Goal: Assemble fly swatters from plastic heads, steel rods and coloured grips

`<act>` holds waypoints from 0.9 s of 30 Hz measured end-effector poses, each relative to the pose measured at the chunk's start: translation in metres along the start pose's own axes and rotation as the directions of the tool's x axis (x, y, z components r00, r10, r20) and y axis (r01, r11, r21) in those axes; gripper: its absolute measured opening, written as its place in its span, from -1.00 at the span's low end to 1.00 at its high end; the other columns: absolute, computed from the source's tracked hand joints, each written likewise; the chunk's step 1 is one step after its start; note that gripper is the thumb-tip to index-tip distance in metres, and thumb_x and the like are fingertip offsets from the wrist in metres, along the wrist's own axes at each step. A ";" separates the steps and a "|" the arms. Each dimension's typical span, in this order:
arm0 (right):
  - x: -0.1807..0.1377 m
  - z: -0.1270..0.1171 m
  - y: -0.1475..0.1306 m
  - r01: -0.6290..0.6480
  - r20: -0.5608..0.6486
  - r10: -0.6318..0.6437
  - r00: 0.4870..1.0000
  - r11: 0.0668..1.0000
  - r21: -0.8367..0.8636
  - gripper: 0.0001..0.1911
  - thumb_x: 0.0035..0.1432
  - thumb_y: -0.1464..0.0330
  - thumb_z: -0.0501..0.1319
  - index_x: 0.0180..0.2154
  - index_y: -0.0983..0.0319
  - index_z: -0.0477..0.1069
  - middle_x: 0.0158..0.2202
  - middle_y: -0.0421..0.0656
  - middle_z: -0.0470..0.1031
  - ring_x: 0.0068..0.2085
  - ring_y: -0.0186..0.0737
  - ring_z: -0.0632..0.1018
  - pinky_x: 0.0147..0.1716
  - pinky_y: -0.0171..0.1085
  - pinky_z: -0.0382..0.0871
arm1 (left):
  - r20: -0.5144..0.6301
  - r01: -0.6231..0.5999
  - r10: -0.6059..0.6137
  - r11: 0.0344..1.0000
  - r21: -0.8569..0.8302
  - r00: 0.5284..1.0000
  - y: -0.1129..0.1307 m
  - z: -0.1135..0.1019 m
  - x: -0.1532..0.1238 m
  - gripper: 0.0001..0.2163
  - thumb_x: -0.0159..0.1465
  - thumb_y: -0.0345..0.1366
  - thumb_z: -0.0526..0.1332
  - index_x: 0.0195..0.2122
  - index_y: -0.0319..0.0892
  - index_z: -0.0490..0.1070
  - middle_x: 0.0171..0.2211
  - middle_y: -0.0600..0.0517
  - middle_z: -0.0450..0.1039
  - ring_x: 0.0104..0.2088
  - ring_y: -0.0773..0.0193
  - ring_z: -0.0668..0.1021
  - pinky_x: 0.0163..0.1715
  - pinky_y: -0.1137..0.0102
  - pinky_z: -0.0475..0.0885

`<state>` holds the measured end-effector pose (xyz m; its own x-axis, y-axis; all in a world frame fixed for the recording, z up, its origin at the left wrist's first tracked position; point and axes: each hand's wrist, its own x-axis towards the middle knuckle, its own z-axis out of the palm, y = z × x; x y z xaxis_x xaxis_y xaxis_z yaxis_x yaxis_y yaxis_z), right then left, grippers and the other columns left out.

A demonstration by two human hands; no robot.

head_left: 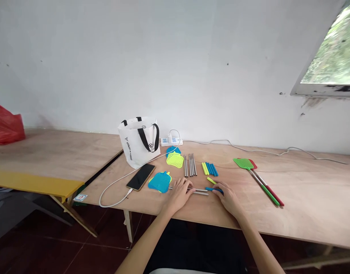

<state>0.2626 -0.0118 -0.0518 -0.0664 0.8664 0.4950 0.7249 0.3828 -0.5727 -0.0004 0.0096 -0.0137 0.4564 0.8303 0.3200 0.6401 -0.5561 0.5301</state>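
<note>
My left hand (179, 193) lies palm down with its fingers curled over thin metal tubes (202, 193) that run sideways near the front of the table. Just left of it rests a blue fly swatter head (160, 182) on top of a yellow one. My right hand (227, 195) has its fingers closed around a blue handle sleeve (210, 189), whose left end meets the end of a tube. A yellow handle sleeve (211, 180) lies at the right fingertips. Behind the hands are several upright-lying metal tubes (191, 165) and a row of yellow and blue sleeves (210, 169).
More swatter heads (175, 160) lie behind, near a power strip (171, 141) with a white cable. A phone (141, 177) and white tote bag (139, 142) stand left. Green and red fly swatters (264, 186) lie right. A red plastic bag (6, 123) sits far left.
</note>
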 end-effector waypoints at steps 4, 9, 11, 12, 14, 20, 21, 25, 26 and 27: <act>0.000 0.000 -0.001 0.006 -0.007 -0.006 1.000 1.000 -0.025 -0.79 0.34 0.24 0.10 -0.22 0.13 0.49 -0.13 -0.09 0.58 -0.05 -0.06 0.58 -0.01 -0.07 0.48 | 0.030 -0.006 0.007 1.000 -0.008 1.000 -0.001 -0.001 0.001 -0.88 0.40 -0.18 0.26 -0.15 -0.09 0.48 -0.10 0.00 0.44 0.00 0.08 0.46 0.05 0.18 0.33; -0.001 0.001 -0.005 0.037 -0.027 -0.039 0.999 0.997 -0.069 -0.78 0.36 0.24 0.09 -0.21 0.11 0.49 -0.15 -0.11 0.57 -0.06 -0.07 0.58 -0.03 -0.10 0.50 | 0.034 0.010 -0.011 1.000 0.025 0.999 -0.001 0.001 0.001 -0.90 0.39 -0.23 0.27 -0.13 -0.07 0.52 -0.14 -0.01 0.43 -0.04 0.08 0.47 0.02 0.20 0.34; -0.001 0.001 -0.006 0.039 -0.029 -0.041 0.999 0.996 -0.074 -0.78 0.36 0.24 0.09 -0.20 0.11 0.49 -0.15 -0.10 0.57 -0.07 -0.07 0.58 -0.04 -0.09 0.50 | 0.035 -0.008 0.008 1.000 0.005 0.999 -0.002 0.002 0.001 -0.89 0.41 -0.25 0.23 -0.13 -0.06 0.55 -0.16 -0.01 0.43 -0.06 0.10 0.48 -0.01 0.23 0.36; -0.001 0.001 -0.006 0.036 -0.028 -0.038 0.999 0.996 -0.076 -0.78 0.36 0.24 0.09 -0.21 0.11 0.49 -0.15 -0.11 0.57 -0.07 -0.07 0.59 -0.04 -0.09 0.50 | 0.036 -0.025 0.025 1.000 -0.010 0.999 -0.003 0.003 0.001 -0.87 0.41 -0.25 0.22 -0.13 -0.05 0.57 -0.17 -0.01 0.44 -0.07 0.11 0.49 -0.02 0.24 0.37; -0.001 0.001 -0.006 0.029 -0.029 -0.031 0.999 0.996 -0.079 -0.79 0.36 0.23 0.09 -0.21 0.11 0.49 -0.15 -0.11 0.58 -0.08 -0.07 0.59 -0.04 -0.09 0.50 | 0.035 -0.058 0.060 0.997 -0.049 0.998 -0.004 0.003 0.002 -0.85 0.41 -0.23 0.23 -0.11 -0.03 0.59 -0.16 -0.02 0.46 -0.07 0.11 0.51 -0.01 0.24 0.37; 0.000 0.002 -0.007 0.027 -0.028 -0.028 0.999 0.998 -0.059 -0.77 0.38 0.20 0.09 -0.20 0.11 0.48 -0.14 -0.11 0.57 -0.07 -0.07 0.58 -0.02 -0.10 0.49 | -0.031 -0.003 -0.004 0.977 -0.215 0.999 -0.003 0.001 0.005 -0.84 0.25 -0.33 0.39 -0.13 -0.07 0.60 -0.15 0.00 0.54 -0.11 0.14 0.57 -0.07 0.30 0.44; 0.000 0.002 -0.007 0.030 -0.029 -0.031 0.999 0.998 -0.057 -0.77 0.38 0.20 0.08 -0.20 0.11 0.48 -0.13 -0.11 0.57 -0.07 -0.07 0.58 -0.01 -0.10 0.49 | -0.034 0.008 -0.016 0.973 -0.229 0.999 -0.002 0.000 0.004 -0.85 0.25 -0.34 0.39 -0.15 -0.07 0.60 -0.17 0.00 0.55 -0.12 0.14 0.58 -0.08 0.30 0.45; 0.000 0.003 -0.007 0.035 -0.028 -0.037 0.999 0.998 -0.053 -0.76 0.38 0.20 0.09 -0.22 0.12 0.49 -0.13 -0.10 0.57 -0.05 -0.07 0.58 -0.02 -0.09 0.49 | -0.016 0.029 -0.034 0.971 -0.236 0.999 0.003 -0.004 0.003 -0.91 0.29 -0.25 0.35 -0.22 -0.08 0.63 -0.21 0.00 0.55 -0.15 0.13 0.59 -0.10 0.29 0.46; 0.000 0.003 -0.007 0.038 -0.031 -0.040 0.999 0.998 -0.055 -0.76 0.38 0.20 0.09 -0.22 0.12 0.49 -0.11 -0.10 0.57 -0.04 -0.06 0.57 -0.01 -0.09 0.49 | -0.015 0.029 -0.033 0.973 -0.231 0.999 0.004 -0.005 0.003 -0.90 0.31 -0.24 0.32 -0.22 -0.08 0.63 -0.21 0.00 0.55 -0.16 0.13 0.59 -0.10 0.28 0.46; 0.000 0.003 -0.008 0.043 -0.037 -0.046 0.998 0.997 -0.059 -0.76 0.38 0.20 0.09 -0.22 0.12 0.50 -0.09 -0.10 0.57 -0.02 -0.06 0.57 0.00 -0.08 0.48 | -0.022 0.025 -0.031 0.973 -0.228 0.999 0.004 -0.005 0.003 -0.89 0.33 -0.24 0.30 -0.22 -0.08 0.63 -0.21 0.00 0.54 -0.16 0.13 0.59 -0.09 0.28 0.45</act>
<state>0.2553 -0.0140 -0.0493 -0.0742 0.8357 0.5442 0.7607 0.4003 -0.5110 0.0006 0.0103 -0.0062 0.4229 0.8476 0.3205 0.4935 -0.5121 0.7030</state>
